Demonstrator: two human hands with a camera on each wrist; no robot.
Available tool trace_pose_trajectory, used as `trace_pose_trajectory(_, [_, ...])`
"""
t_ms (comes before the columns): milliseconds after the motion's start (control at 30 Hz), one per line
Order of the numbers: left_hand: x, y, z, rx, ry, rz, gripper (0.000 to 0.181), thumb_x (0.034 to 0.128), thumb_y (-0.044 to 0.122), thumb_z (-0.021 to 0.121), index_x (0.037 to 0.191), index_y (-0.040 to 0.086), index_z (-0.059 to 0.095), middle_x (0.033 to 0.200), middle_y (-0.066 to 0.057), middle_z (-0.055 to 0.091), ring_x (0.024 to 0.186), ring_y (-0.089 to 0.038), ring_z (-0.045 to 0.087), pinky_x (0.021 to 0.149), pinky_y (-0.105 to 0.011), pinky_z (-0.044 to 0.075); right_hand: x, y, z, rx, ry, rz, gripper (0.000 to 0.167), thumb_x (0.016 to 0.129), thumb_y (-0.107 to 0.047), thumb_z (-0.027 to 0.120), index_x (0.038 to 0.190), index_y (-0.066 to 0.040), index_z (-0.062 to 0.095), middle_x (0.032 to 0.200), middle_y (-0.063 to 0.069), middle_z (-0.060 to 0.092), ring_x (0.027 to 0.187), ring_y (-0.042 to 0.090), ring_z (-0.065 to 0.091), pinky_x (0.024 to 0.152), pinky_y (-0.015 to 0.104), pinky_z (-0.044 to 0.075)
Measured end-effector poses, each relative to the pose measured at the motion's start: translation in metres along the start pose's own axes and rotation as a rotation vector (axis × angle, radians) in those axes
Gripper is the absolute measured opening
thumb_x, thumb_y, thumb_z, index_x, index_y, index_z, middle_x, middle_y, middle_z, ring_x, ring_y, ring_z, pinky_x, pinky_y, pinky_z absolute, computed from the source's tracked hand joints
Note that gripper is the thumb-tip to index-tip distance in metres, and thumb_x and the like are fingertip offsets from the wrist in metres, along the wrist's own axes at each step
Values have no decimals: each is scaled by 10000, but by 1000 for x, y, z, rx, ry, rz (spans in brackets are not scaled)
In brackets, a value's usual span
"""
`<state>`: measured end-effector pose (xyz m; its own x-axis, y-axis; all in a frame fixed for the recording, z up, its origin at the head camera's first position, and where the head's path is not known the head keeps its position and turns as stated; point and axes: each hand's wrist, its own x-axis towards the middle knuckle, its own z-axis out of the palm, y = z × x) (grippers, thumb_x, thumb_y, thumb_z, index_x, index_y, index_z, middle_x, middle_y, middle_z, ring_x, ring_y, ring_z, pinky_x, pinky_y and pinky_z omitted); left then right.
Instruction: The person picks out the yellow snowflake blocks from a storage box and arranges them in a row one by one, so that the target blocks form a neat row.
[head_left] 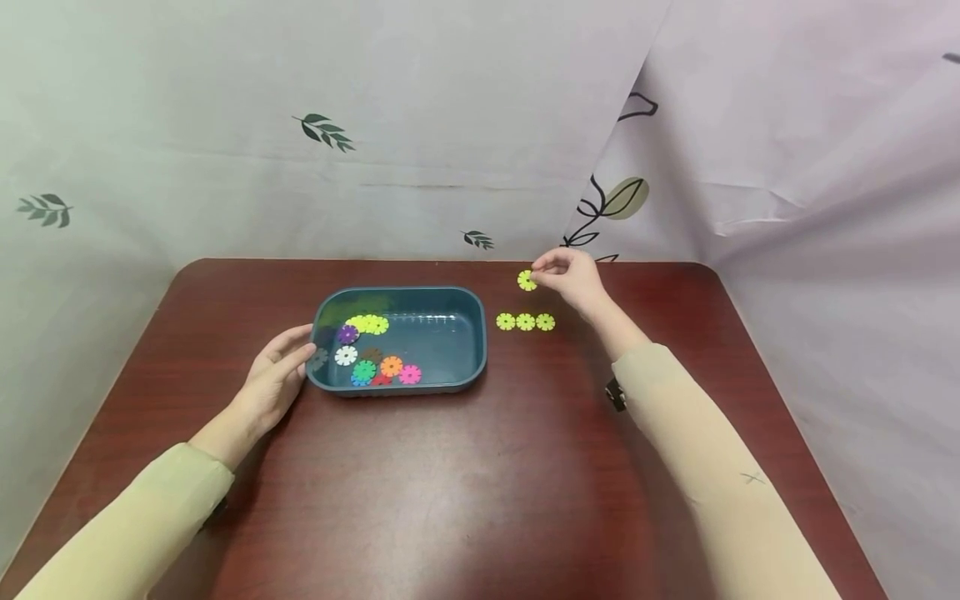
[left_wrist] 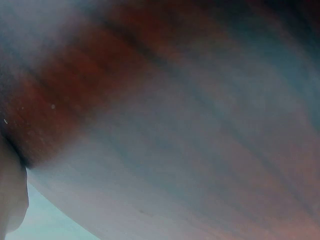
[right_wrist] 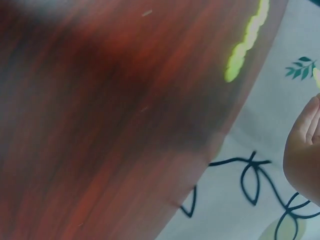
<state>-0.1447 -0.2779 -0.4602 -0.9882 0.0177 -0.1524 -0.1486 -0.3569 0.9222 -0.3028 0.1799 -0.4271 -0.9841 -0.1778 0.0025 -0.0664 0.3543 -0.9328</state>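
In the head view my right hand (head_left: 572, 277) pinches a yellow notched plastic disc (head_left: 527, 281) between thumb and fingertips, above the table's far edge. Nearer than that hand, three matching yellow discs (head_left: 525, 322) lie side by side in a short row. The row shows blurred as a yellow strip (right_wrist: 245, 45) in the right wrist view. With thumb and fingers at its left end, my left hand (head_left: 276, 377) holds a dark blue tray (head_left: 450, 385). Inside lie yellow discs (head_left: 367, 324) and, nearer, discs in purple, white, green, orange, pink and other colours.
A dark red wooden table (head_left: 420, 492) carries everything. Behind it and along its right side hangs a pale cloth (head_left: 420, 150) printed with leaves. The left wrist view is mostly blurred, with part of a hand at its lower left.
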Motion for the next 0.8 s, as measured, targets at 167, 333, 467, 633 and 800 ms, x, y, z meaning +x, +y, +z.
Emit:
trace_pose_trajectory(167, [0,-1,1,4,-1,-2,316,1072,-31,540,1219,179,724,1171,50,744,1067,-71,680,932,-172,540,-5,14,-12,-20,7,31,195,937,-62,801,1078,57,738,858,-81,777,765,-21,688,768,156,545])
trace_pose_trajectory(333, [0,-1,3,8,0,-6,307,1072,-21,548,1221,186,720,1177,56,739,1070,-67,678,933,-169,539,-11,24,-24,-41,5,69,227,940,-77,805,1110,59,738,880,-64,777,753,-42,680,750,130,532])
trace_pose_trajectory(467, [-1,0,3,16,3,-13,310,1074,-18,544,1231,186,716,1183,58,737,1072,-68,679,939,-168,539,-15,33,-31,-42,-14,96,263,941,-63,799,1144,87,725,870,-79,770,738,-50,671,734,125,529])
trace_pose_trajectory(633, [0,0,3,26,8,-16,311,1076,-20,538,1247,176,709,1189,56,734,1077,-71,680,944,-167,538,-17,46,-36,-44,-30,113,255,942,-40,787,1132,113,713,846,-89,762,731,-37,682,739,147,548])
trace_pose_trajectory(800, [0,-1,2,17,8,-12,314,1078,-27,527,1250,160,710,1178,48,735,1062,-76,683,940,-173,539,-21,53,-38,-60,-49,112,253,936,-45,788,1116,117,713,836,-87,760,740,-25,691,749,166,561])
